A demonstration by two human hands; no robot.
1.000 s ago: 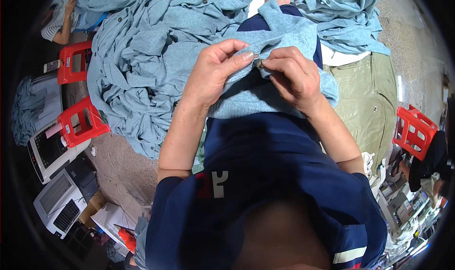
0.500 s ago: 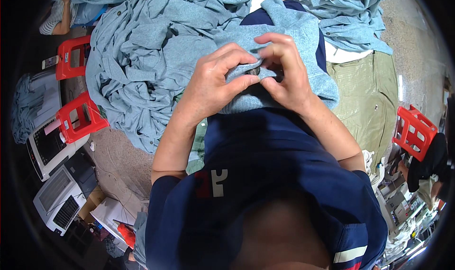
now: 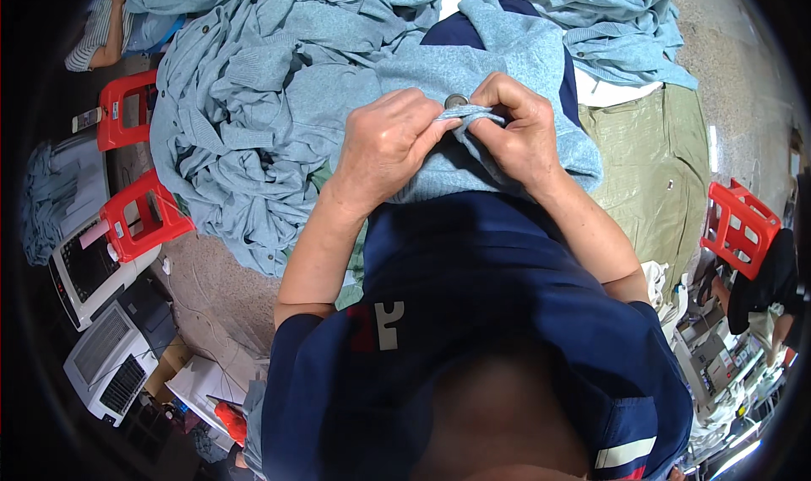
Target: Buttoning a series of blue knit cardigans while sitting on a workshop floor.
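Observation:
A light blue knitted cardigan [image 3: 541, 67] lies across my lap. My left hand [image 3: 386, 143] pinches a folded edge of its knit between thumb and fingers. My right hand [image 3: 517, 126] grips the same edge from the other side, fingers curled over the cloth. A dark round button [image 3: 456, 101] stands up at the fold between the two hands. How the button sits in the knit beneath is hidden by the fingers and the fold.
Heaped blue cardigans [image 3: 245, 101] spread to the left, with more at the far right [image 3: 625, 38]. Red stools [image 3: 144, 215] stand at the left, another red stool [image 3: 742, 228] at the right. An olive sheet [image 3: 646, 152] covers the area beside me. Another person's arm [image 3: 110, 46] shows at far left.
Both hands have closed in on the knit edge. The right fingers, raised before, are now curled down on the cloth. The button has shifted up and now shows above the fold.

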